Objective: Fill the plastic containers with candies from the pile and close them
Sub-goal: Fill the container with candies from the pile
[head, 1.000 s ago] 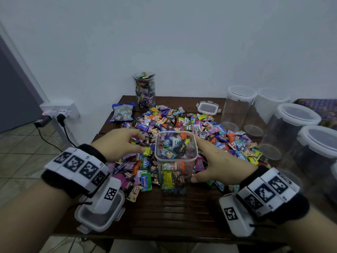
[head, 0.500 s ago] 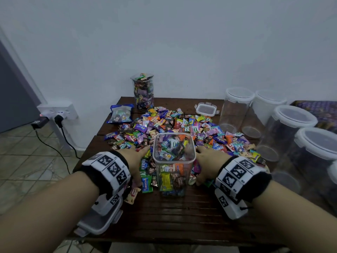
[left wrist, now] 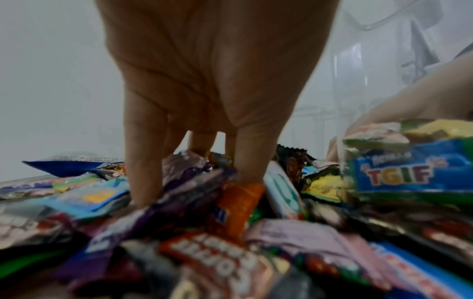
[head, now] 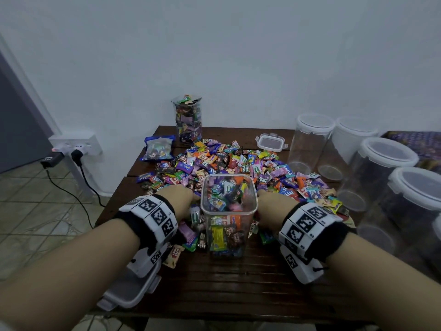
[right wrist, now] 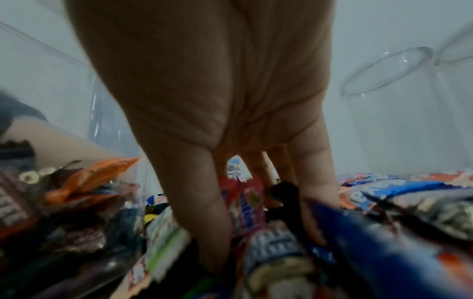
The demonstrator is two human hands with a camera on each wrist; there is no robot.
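The filling step is going on: the left hand (head: pixel 182 201) and right hand (head: pixel 270 206) are digging curled fingers into the candies (head: pixel 238 161) beside the nearly full container (head: pixel 229 211), center of the counter (head: pixel 238 283). Next, I think, lifting both handfuls over its rim.

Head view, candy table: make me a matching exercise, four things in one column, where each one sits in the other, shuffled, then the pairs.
Things:
1. square container
2. tall candy jar
3. small lid
4. blue candy bag

Places:
A. back edge of the table, by the wall
B. between the left hand and right hand
C. left of the candy pile
D. far side of the pile, beside the empty round jars

Pairs: 1-B, 2-A, 3-D, 4-C
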